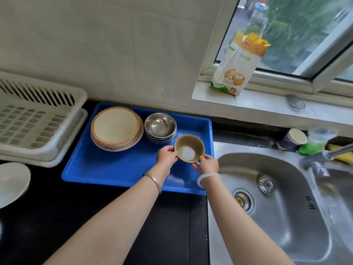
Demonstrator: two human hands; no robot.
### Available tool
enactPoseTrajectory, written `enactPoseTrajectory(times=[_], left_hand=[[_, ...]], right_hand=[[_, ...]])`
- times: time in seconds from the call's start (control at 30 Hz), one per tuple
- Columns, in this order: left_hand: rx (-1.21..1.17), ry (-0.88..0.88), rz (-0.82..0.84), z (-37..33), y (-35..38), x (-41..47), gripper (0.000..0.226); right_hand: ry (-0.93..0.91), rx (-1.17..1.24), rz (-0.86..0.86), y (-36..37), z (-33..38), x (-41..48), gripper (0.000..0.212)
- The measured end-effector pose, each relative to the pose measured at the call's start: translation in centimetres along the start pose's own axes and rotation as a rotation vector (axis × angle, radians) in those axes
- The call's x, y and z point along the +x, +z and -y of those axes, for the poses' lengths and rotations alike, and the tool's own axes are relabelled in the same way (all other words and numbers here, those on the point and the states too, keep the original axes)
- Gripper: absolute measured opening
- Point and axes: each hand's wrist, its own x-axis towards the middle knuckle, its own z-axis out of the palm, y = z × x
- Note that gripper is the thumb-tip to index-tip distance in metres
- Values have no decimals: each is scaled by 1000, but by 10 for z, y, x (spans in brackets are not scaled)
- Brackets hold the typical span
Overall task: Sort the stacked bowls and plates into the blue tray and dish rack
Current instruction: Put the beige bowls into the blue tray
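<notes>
A: Blue plastic fills the middle of the frame. Is that the blue tray [118, 169]?

B: Yes, it sits on the dark bench [57, 217], with the steel sink [286, 217] just beside it at lower right.

A: What do the hands have?

B: Both hold one small brown bowl [189, 148] over the right part of the tray. The left hand [166, 155] grips its left rim with fingers curled around it; the right hand [208, 165] pinches the lower right rim between thumb and fingers. The bowl is tilted toward the camera, showing a pale bottom. I cannot tell whether it touches the tray floor.

A: What else is in the tray?

B: At its upper left, a stack of broad cream plates [116, 129] with an orange-brown edge. Just right of them, a stack of steel bowls [160, 127], nested, close behind the brown bowl.

A: And the dish rack?

B: The white dish rack [36, 119] stands at the left of the frame, just beside the tray. A pale plate [11, 182] lies on the bench at the lower left edge.

A: Anything at the window?

B: A food bag [236, 64] stands on the sill at upper right.
</notes>
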Motion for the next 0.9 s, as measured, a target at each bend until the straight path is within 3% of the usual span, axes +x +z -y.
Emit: enactPoseTrajectory(times=[0.1, 0.23, 0.3, 0.4, 0.5, 0.63, 0.9], left_hand=[[-34, -33, -31, 1, 10, 17, 13], [-98, -78, -31, 1, 20, 33, 29], [-141, -94, -38, 3, 25, 42, 15], [-157, -89, -44, 2, 32, 47, 34], [-194, -80, -49, 2, 38, 52, 35], [-207, -71, -93, 2, 45, 61, 21], [-224, -51, -127, 6, 48, 67, 32]], right_hand=[[-15, -71, 1, 5, 9, 11, 24], [-26, -126, 7, 13, 19, 28, 30], [-40, -154, 27, 18, 23, 36, 31], [-44, -196, -1, 25, 28, 49, 33], [-40, -216, -1, 29, 30, 59, 34], [-33, -166, -10, 33, 30, 69, 35], [-9, -31, 27, 36, 26, 71, 34]])
